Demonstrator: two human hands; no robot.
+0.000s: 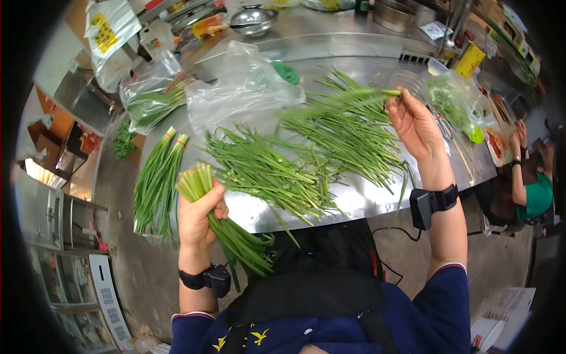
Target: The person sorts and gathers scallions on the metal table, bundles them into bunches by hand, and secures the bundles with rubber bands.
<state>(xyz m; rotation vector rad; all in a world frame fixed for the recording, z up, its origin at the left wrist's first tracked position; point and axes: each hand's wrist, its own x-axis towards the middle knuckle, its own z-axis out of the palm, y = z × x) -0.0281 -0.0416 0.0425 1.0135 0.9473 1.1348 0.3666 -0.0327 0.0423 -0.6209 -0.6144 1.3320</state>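
My left hand [200,215] is wrapped round a thick bunch of garlic chives [236,239], pale cut ends up and green leaves hanging down over the table's front edge. Raised at the right, my right hand [415,121] pinches the end of a few chives [348,97], whose leaves trail left and are blurred. Beneath them lies a loose pile of chives [354,135]. Another loose pile [265,168] spreads across the middle, nearer my left hand. Two tied bundles of chives [159,177] rest at the table's left, bound near their ends.
A crumpled clear plastic bag [242,88] lies behind the piles. Bagged greens [156,103] sit at the back left, and another bag of greens [451,97] at the right near scissors [443,127]. A metal lidded bowl [253,20] stands behind. A co-worker in green [536,197] is at far right.
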